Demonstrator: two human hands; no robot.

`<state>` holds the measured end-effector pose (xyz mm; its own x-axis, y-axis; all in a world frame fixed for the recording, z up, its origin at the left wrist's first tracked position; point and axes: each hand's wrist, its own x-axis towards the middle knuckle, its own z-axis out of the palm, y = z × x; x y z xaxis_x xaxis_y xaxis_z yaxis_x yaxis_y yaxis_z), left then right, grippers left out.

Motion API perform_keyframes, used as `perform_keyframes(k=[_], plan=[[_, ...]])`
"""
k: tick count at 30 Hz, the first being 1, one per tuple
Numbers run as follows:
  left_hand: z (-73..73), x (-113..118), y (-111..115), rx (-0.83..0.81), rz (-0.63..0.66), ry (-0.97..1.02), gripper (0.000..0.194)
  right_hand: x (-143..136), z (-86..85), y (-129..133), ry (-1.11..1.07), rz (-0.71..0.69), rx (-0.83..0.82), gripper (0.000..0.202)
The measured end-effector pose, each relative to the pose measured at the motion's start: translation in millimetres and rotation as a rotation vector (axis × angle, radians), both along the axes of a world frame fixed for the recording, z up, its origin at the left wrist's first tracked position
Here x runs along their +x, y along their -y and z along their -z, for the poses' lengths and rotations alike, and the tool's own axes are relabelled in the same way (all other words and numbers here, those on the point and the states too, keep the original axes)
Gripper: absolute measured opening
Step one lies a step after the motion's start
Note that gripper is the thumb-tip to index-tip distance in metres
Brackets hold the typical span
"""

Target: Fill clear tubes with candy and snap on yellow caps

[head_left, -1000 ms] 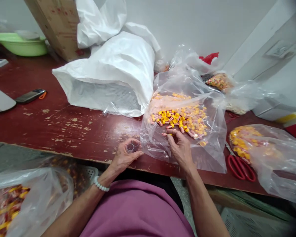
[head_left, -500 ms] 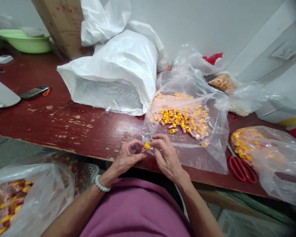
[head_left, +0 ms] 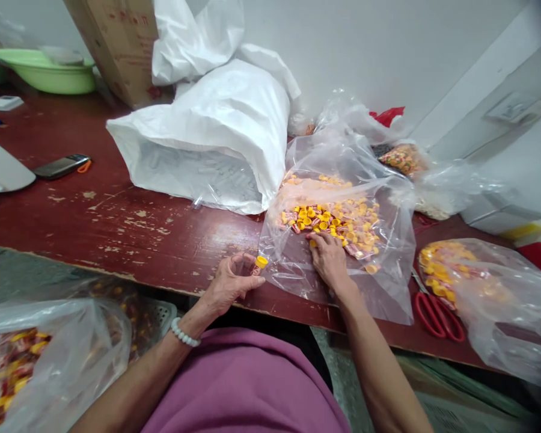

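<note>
My left hand (head_left: 228, 282) is closed around a small clear plastic tube with a yellow-capped piece (head_left: 260, 262) at its end, just above the table's front edge. Part of the tube is hidden by the fingers. My right hand (head_left: 330, 261) reaches into the mouth of a clear plastic bag (head_left: 293, 276), palm down. Its stretched fingers touch the near side of a heap of small yellow-capped pieces with red-and-white bodies (head_left: 324, 218). Behind my left hand, a white sack (head_left: 234, 102) lies with its mouth towards me, full of clear tubes (head_left: 216, 171).
Red-handled scissors (head_left: 438, 314) and another bag of yellow-capped pieces (head_left: 448, 264) lie at the right. A phone (head_left: 63, 166) rests on the worn red table (head_left: 94, 222). Below the table's left edge stands a bag of filled tubes (head_left: 15, 367). A carton (head_left: 117, 54) leans at the back.
My right hand has left the yellow cap at my left hand and moved forward and right to the heap. My left hand stays nearly in place, the yellow cap now more upright.
</note>
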<state>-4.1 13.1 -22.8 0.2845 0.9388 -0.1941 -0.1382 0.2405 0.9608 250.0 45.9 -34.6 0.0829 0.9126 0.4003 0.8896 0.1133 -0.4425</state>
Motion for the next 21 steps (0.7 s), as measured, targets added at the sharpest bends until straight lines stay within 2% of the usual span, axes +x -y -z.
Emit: perform_keyframes(k=[3,5,8,11,14,17,21], plan=[[2.0,-0.5,1.1,0.009,0.036,0.029,0.032,15.2,8.9,-7.8,-0.03,0.024,-0.022,0.021],[2.0,0.8,2.0,0.004,0.058,0.031,0.032,9.6,5.5,-3.0,-0.063,0.057,-0.008,0.022],[-0.2,3.8,3.9,-0.005,0.07,-0.014,0.034,-19.7,-12.5,15.1,-0.29,0.023,-0.011,0.03],[-3.3,7.3,6.2,0.017,0.089,-0.071,0.033,-59.8,-32.8,36.7,-0.77,-0.137,-0.054,0.033],[-4.3,10.5,8.4,0.1,0.118,-0.067,0.029,-89.5,-39.3,52.7,-0.977,-0.239,-0.088,0.028],[-3.1,11.8,9.9,0.158,0.151,-0.02,0.029,-99.1,-33.3,61.7,-0.974,-0.315,-0.16,0.026],[-2.1,10.2,11.0,0.151,0.178,0.005,0.026,-93.5,-30.2,67.3,-0.709,-0.356,-0.133,0.024]])
